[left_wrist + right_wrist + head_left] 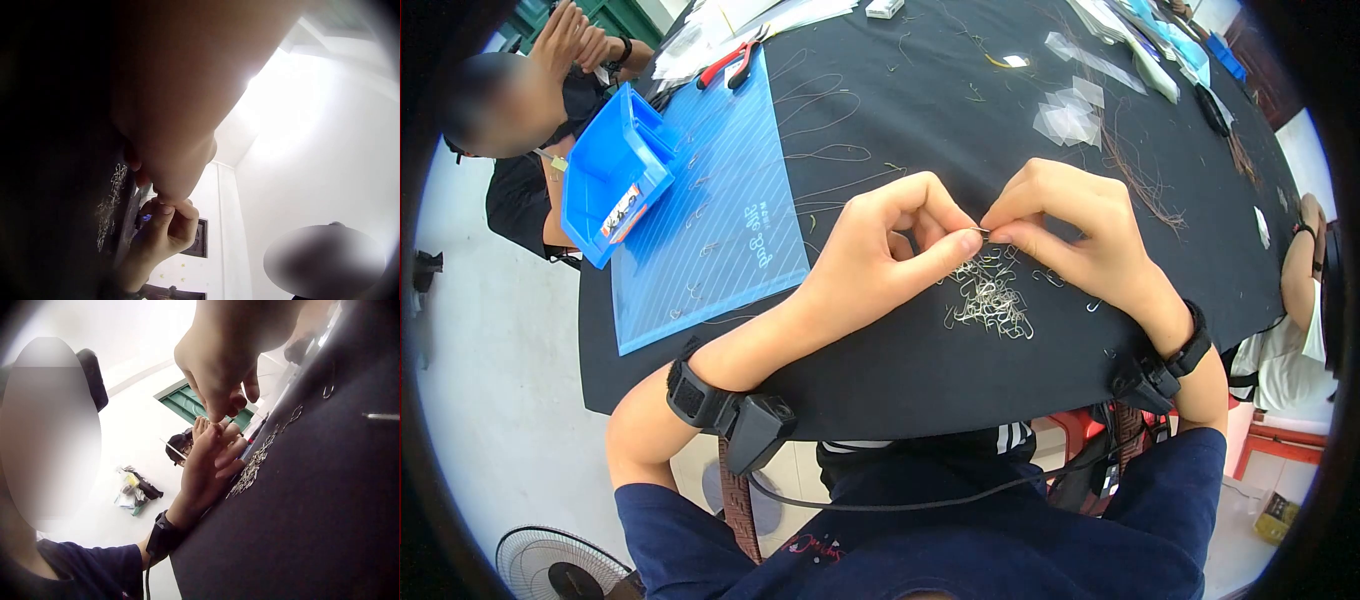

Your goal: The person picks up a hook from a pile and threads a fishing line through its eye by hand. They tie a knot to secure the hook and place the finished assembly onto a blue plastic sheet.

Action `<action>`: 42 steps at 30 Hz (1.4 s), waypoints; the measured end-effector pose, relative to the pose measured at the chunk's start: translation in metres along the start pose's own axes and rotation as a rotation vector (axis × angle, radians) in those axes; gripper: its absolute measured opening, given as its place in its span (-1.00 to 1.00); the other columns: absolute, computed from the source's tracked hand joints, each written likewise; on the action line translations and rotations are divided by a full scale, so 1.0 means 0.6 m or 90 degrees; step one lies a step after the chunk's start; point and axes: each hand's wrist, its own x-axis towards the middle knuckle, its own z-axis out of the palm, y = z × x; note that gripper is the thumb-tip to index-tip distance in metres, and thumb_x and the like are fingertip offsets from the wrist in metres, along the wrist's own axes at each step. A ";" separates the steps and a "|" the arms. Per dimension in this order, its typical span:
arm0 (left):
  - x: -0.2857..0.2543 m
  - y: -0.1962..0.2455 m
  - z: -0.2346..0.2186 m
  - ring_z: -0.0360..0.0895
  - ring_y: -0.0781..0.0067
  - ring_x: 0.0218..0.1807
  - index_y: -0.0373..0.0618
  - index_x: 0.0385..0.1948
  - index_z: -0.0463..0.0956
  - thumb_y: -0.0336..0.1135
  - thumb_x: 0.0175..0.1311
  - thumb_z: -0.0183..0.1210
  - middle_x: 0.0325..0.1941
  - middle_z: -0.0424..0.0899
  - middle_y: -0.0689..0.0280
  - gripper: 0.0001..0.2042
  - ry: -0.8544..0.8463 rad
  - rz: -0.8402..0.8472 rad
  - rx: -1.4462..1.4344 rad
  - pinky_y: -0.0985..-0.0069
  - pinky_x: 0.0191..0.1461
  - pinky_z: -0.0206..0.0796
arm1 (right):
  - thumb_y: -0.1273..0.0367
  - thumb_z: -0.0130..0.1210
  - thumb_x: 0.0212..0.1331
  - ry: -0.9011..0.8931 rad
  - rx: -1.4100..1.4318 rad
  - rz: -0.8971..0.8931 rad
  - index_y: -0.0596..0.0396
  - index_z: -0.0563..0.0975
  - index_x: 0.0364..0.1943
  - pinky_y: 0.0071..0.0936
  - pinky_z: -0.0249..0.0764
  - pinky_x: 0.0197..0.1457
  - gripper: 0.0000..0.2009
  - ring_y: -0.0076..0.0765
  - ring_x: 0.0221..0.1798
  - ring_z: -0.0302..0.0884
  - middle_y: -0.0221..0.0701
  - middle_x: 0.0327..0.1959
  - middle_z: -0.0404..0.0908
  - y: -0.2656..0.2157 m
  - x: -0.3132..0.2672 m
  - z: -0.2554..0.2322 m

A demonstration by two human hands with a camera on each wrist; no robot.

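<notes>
My left hand (900,232) and right hand (1072,222) meet fingertip to fingertip above the black table. Between thumb and forefinger of each hand is a tiny, thin fish hook (981,230), mostly hidden by the fingertips; which end each hand pinches I cannot tell. Just below the fingers lies a loose heap of silvery fish hooks (992,300), with a few strays to its right. The right wrist view shows the same heap (253,467) beside the joined hands, and in the left wrist view the right hand (159,240) appears beyond the left.
A blue striped folder (710,220) with hooks and thin lines on it lies left. On it stand a blue bin (605,175) and red-handled pliers (735,62). Clear plastic pieces (1068,115) and brown line strands (1140,185) lie at the far right. Other people sit at both sides.
</notes>
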 end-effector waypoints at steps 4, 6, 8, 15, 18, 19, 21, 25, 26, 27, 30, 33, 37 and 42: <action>0.002 -0.003 -0.006 0.41 0.85 -0.42 -0.20 -0.27 0.50 -0.40 0.29 0.19 -0.37 0.55 0.45 -0.90 -0.063 -0.009 0.005 0.81 -0.38 0.23 | 0.59 0.24 -0.04 0.004 -0.014 0.007 0.16 0.59 -0.38 -0.61 0.40 -0.44 -0.87 -0.49 -0.46 0.51 -0.39 -0.43 0.60 -0.005 -0.002 -0.001; 0.002 0.000 -0.005 0.40 0.86 -0.42 -0.20 -0.25 0.51 -0.39 0.29 0.20 -0.37 0.55 0.47 -0.89 -0.079 -0.013 0.023 0.82 -0.38 0.21 | 0.60 0.23 -0.04 0.012 -0.008 0.007 0.17 0.59 -0.37 -0.61 0.40 -0.45 -0.88 -0.49 -0.47 0.50 -0.39 -0.43 0.60 -0.005 -0.003 0.000; 0.002 0.002 -0.004 0.39 0.88 -0.42 -0.19 -0.23 0.51 -0.39 0.29 0.20 -0.37 0.54 0.49 -0.88 -0.088 -0.018 0.030 0.83 -0.38 0.20 | 0.60 0.22 -0.04 0.015 -0.002 0.009 0.17 0.59 -0.38 -0.61 0.40 -0.46 -0.88 -0.49 -0.47 0.50 -0.39 -0.43 0.60 -0.005 -0.003 0.000; 0.003 0.001 -0.004 0.35 0.90 -0.43 -0.18 -0.20 0.51 -0.40 0.26 0.23 -0.44 0.49 0.55 -0.84 -0.088 -0.025 0.044 0.85 -0.41 0.13 | 0.61 0.20 -0.03 -0.003 0.001 0.029 0.18 0.59 -0.38 -0.61 0.39 -0.47 -0.88 -0.51 -0.47 0.49 -0.40 -0.42 0.61 -0.004 -0.005 -0.003; 0.003 0.005 -0.004 0.32 0.91 -0.45 -0.17 -0.18 0.51 -0.40 0.24 0.25 -0.47 0.45 0.57 -0.82 -0.090 -0.032 0.067 0.84 -0.43 0.10 | 0.56 0.21 0.01 0.008 0.018 0.033 0.15 0.58 -0.36 -0.61 0.34 -0.50 -0.90 -0.54 -0.53 0.45 -0.42 -0.48 0.53 -0.001 -0.005 0.002; 0.002 0.006 -0.004 0.32 0.91 -0.46 -0.17 -0.18 0.51 -0.41 0.23 0.26 -0.49 0.43 0.57 -0.82 -0.090 -0.035 0.076 0.84 -0.43 0.09 | 0.53 0.22 0.03 0.015 0.025 0.031 0.13 0.57 -0.35 -0.60 0.32 -0.52 -0.90 -0.55 -0.56 0.43 -0.43 -0.51 0.50 0.000 -0.005 0.003; 0.003 0.002 -0.004 0.31 0.91 -0.46 -0.17 -0.18 0.51 -0.41 0.22 0.26 -0.49 0.44 0.57 -0.81 -0.089 -0.027 0.080 0.84 -0.44 0.09 | 0.53 0.22 0.03 0.009 0.031 0.037 0.13 0.57 -0.36 -0.61 0.32 -0.50 -0.90 -0.56 -0.56 0.43 -0.44 -0.51 0.50 -0.001 -0.005 0.002; 0.004 0.008 -0.006 0.34 0.91 -0.45 -0.18 -0.19 0.51 -0.40 0.23 0.26 -0.50 0.45 0.57 -0.82 -0.110 -0.046 0.093 0.84 -0.45 0.11 | 0.52 0.22 0.02 0.013 0.042 0.046 0.13 0.57 -0.36 -0.60 0.32 -0.48 -0.91 -0.56 -0.56 0.43 -0.44 -0.51 0.50 0.001 -0.005 0.003; 0.004 0.008 -0.005 0.35 0.90 -0.45 -0.18 -0.20 0.50 -0.39 0.24 0.25 -0.49 0.46 0.56 -0.83 -0.100 -0.040 0.087 0.83 -0.44 0.12 | 0.54 0.22 0.01 0.006 0.034 0.055 0.15 0.58 -0.38 -0.60 0.35 -0.47 -0.91 -0.55 -0.53 0.45 -0.42 -0.48 0.53 -0.001 -0.005 0.001; 0.004 0.006 -0.003 0.36 0.89 -0.44 -0.19 -0.21 0.50 -0.39 0.24 0.24 -0.48 0.47 0.55 -0.84 -0.090 -0.035 0.081 0.83 -0.44 0.14 | 0.57 0.22 -0.01 0.000 0.027 0.063 0.18 0.59 -0.39 -0.61 0.37 -0.45 -0.91 -0.53 -0.50 0.48 -0.40 -0.46 0.56 -0.003 -0.004 -0.002; 0.003 -0.004 -0.003 0.39 0.86 -0.42 -0.19 -0.28 0.46 -0.39 0.27 0.21 -0.44 0.50 0.50 -0.88 -0.053 -0.007 0.065 0.81 -0.43 0.19 | 0.55 0.22 0.01 0.023 0.029 0.062 0.17 0.58 -0.38 -0.59 0.36 -0.45 -0.91 -0.53 -0.51 0.47 -0.40 -0.47 0.54 -0.001 -0.005 -0.001; 0.003 -0.003 -0.003 0.42 0.81 -0.46 -0.19 -0.41 0.44 -0.41 0.22 0.20 -0.51 0.51 0.45 -0.88 -0.002 0.008 0.060 0.78 -0.51 0.15 | 0.54 0.22 0.02 0.037 0.020 0.068 0.16 0.57 -0.36 -0.58 0.36 -0.44 -0.90 -0.53 -0.52 0.47 -0.40 -0.49 0.52 -0.003 -0.003 -0.001; 0.002 -0.004 -0.003 0.39 0.80 -0.49 -0.19 -0.50 0.38 -0.44 0.19 0.17 -0.56 0.47 0.46 -0.86 0.037 0.051 0.052 0.78 -0.58 0.10 | 0.54 0.22 0.02 0.045 0.011 0.076 0.16 0.57 -0.36 -0.59 0.39 -0.41 -0.90 -0.52 -0.49 0.50 -0.39 -0.47 0.53 -0.004 -0.003 -0.001; 0.001 -0.001 -0.002 0.31 0.82 -0.52 -0.19 -0.53 0.34 -0.49 0.13 0.13 -0.56 0.44 0.47 -0.87 0.052 0.051 0.053 0.77 -0.58 0.08 | 0.54 0.22 0.02 0.051 0.007 0.080 0.16 0.57 -0.36 -0.59 0.40 -0.40 -0.91 -0.52 -0.49 0.51 -0.40 -0.47 0.53 -0.005 -0.003 -0.001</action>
